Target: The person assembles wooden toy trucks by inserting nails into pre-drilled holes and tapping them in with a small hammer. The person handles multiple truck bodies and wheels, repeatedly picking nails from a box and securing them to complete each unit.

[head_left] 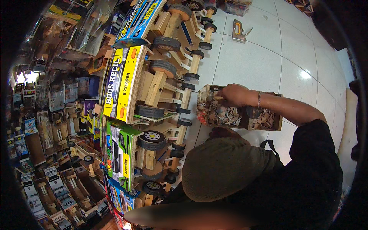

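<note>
My right hand point(234, 95) reaches from the right into a wooden box point(283, 100), over its left compartment. Its fingers are bent and closed near a small tan piece point(217, 97); what they grip is too hidden to name. Small wood scraps and pale bits point(226, 115) fill that compartment. Brown chips point(264, 119) lie in the right one, beside a dark round piece point(253, 112). A shadowed patch of skin point(225, 133) shows between the box and a rounded olive-green cloth shape point(226, 168), perhaps my knee. It may be my left hand, but its fingers are hidden.
Left of the box, wooden toy trucks stand in a row, among them a yellow-fronted truck point(128, 84) and a green one point(122, 153), wheels facing right. A staple gun point(239, 31) lies on white floor tiles point(260, 65). More toy trucks point(57, 188) crowd the far left.
</note>
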